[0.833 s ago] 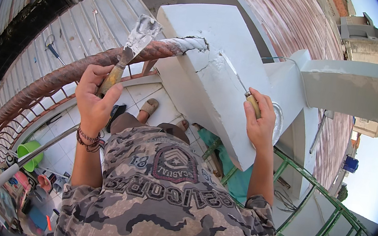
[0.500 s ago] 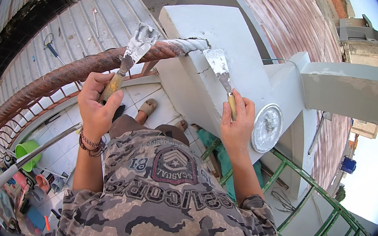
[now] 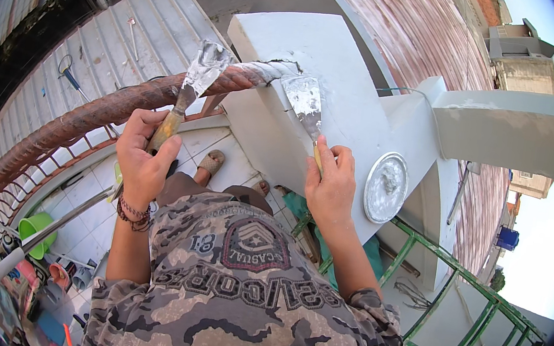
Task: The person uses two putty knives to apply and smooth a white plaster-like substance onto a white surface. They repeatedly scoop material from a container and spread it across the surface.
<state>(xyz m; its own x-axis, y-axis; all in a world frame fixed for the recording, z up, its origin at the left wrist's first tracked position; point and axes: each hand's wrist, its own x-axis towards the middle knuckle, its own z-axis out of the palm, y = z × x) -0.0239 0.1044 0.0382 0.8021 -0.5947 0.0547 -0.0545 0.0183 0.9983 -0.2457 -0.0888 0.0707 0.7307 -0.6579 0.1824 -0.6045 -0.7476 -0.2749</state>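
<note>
Person's left hand (image 3: 146,153): closed round a white-smeared scraper (image 3: 187,97), rusty rail (image 3: 115,107) just beyond. Right hand (image 3: 332,183): closed round a second scraper (image 3: 308,112), blade over white ledge (image 3: 353,117) ahead; round disc (image 3: 386,188) rightward.

Grey-brown camouflage T-shirt (image 3: 240,334), short sleeves (image 3: 371,308), red-edged chevron badge (image 3: 256,243), dark braided bracelets (image 3: 134,215), brown shorts (image 3: 185,187), tan sandals (image 3: 213,160)

Clear passage lay between the left hand (image 3: 142,165) and right hand (image 3: 332,188); a twisted, rust-brown metal handrail (image 3: 119,104) obstructed beyond.
</note>
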